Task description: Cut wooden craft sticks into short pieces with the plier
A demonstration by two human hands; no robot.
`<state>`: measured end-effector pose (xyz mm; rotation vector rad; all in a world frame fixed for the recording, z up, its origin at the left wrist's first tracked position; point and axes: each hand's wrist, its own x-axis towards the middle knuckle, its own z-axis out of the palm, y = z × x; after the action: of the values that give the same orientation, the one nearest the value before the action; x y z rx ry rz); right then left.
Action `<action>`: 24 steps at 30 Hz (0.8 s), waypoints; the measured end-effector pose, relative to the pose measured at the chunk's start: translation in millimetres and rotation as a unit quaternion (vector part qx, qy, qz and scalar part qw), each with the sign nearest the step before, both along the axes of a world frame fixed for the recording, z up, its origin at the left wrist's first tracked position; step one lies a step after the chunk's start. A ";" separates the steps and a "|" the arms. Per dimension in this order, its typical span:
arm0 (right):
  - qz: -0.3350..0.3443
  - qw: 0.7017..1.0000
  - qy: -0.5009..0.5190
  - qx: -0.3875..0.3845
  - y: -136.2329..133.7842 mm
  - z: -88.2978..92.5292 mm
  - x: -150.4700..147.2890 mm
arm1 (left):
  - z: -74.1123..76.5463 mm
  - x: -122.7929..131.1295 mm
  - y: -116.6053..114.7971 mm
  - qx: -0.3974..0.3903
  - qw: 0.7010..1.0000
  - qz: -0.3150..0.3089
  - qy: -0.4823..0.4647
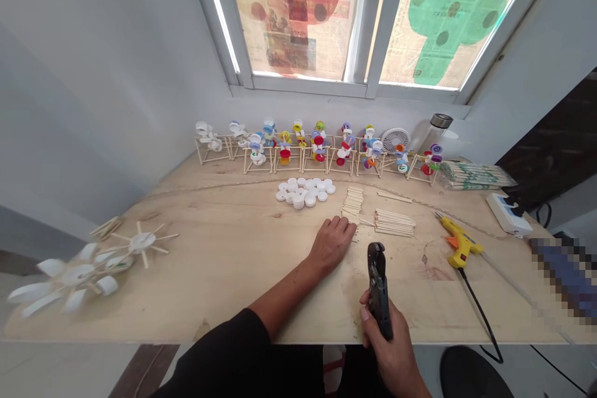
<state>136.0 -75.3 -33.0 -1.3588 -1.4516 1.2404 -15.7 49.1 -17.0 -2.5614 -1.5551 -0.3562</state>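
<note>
Head view, looking down on a pale plywood counter (224,273) under a papered window. The left hand (332,244) lies palm down near the middle of the counter. Its fingertips touch the near end of a stack of short wooden sticks (353,202). The fingers hide their own tips, so I cannot tell whether this grip pinches a stick or only rests on the pile.

The right hand (392,342) is at the near edge of the counter. Its grip is wrapped tight around the handles of dark cutting pliers (377,283), which point away from the body. The plier tips sit just right of the left hand, near it but apart. A second pile of longer sticks (394,222) lies just beyond the plier tips.

Behind the stick piles is a cluster of white bottle caps (305,191). Along the wall stands a row of stick-frame models (317,149) fitted with coloured caps, with a small white fan (395,138) among them. A yellow glue gun (459,242) lies to the right, well apart from the right hand. White spoked wheels (140,241) lie at the far left.
</note>
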 end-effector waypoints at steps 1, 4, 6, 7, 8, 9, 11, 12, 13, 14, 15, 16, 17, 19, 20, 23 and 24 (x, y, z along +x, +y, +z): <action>-0.001 1.000 0.002 -0.001 -0.5 0.5 -0.1 | 1.0 -0.2 0.6 -0.007 1.000 0.003 0.000; 0.003 1.000 -0.002 0.000 -2.1 1.6 0.2 | 5.9 1.8 6.1 -0.037 0.999 0.014 0.003; 0.007 1.000 -0.010 0.004 -2.6 1.7 0.6 | 10.8 6.2 13.7 -0.058 0.998 0.016 0.007; 0.008 1.000 -0.014 0.007 -2.5 1.6 0.8 | 13.7 9.4 18.5 -0.067 0.998 0.014 0.010; 0.009 1.000 -0.018 0.010 -2.3 1.4 0.9 | 16.7 13.1 23.6 -0.075 0.997 0.009 0.012; 0.010 1.000 -0.021 0.013 -1.9 1.3 1.1 | 19.6 17.2 29.0 -0.082 0.997 0.003 0.016; 0.014 0.999 -0.027 0.018 -1.1 1.2 1.6 | 24.8 26.1 39.0 -0.095 0.995 -0.009 0.024; 0.015 0.999 -0.030 0.020 -0.7 1.3 1.9 | 27.0 30.5 43.3 -0.101 0.994 -0.013 0.030; 0.016 0.999 -0.032 0.022 -0.5 1.5 2.3 | 28.7 34.6 46.9 -0.108 0.993 -0.018 0.036; 0.015 0.999 -0.034 0.023 -0.4 1.8 2.7 | 30.1 38.4 49.7 -0.114 0.992 -0.022 0.043; 0.014 0.999 -0.035 0.024 -0.5 2.2 3.0 | 31.2 41.7 51.9 -0.120 0.991 -0.026 0.049; 0.013 0.999 -0.036 0.026 -0.6 2.6 3.3 | 32.0 44.5 53.4 -0.126 0.990 -0.031 0.055; 0.012 0.999 -0.035 0.028 -0.8 3.0 3.5 | 32.6 46.8 54.5 -0.131 0.989 -0.036 0.061; 0.014 0.999 -0.032 0.031 -1.1 3.9 3.8 | 33.5 49.9 55.9 -0.139 0.987 -0.045 0.072; 0.014 0.999 -0.029 0.030 -1.1 4.4 3.8 | 33.9 50.8 56.5 -0.143 0.986 -0.048 0.077; 0.017 0.999 -0.022 0.020 -0.6 5.9 3.6 | 34.7 51.7 58.5 -0.149 0.983 -0.054 0.089; 0.019 1.000 -0.020 0.015 -0.4 6.4 3.5 | 34.9 51.5 59.3 -0.151 0.983 -0.054 0.092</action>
<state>139.5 -75.7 -26.6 -1.3489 -1.5244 1.2161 35.8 108.3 17.9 -2.8140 -1.5062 0.1152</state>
